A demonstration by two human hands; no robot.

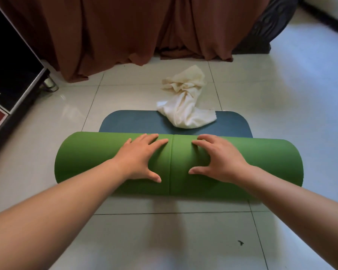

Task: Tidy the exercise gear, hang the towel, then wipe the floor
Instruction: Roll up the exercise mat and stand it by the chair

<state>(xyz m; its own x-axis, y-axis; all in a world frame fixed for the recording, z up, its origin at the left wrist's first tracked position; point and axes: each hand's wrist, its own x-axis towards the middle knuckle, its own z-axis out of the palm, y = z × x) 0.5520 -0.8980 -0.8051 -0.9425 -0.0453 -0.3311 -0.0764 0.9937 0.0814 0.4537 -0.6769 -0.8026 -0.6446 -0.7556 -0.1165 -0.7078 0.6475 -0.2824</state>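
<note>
On the floor, the left grip and right grip press down, splayed and clasping nothing, on the rolled mat, and the towel lies crumpled just beyond, partly on its unrolled end.

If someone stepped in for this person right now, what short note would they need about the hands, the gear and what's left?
Left hand: open, pressing on the green mat roll.
Right hand: open, fingers spread on the same roll.
Mat: mostly rolled; a short blue stretch lies flat ahead.
Towel: crumpled, partly on that blue stretch, partly on the floor, in the roll's path.
Done: most of the rolling.
Left: move the towel, finish rolling, hang the towel, wipe the floor; a dark speck lies near the person.
</note>
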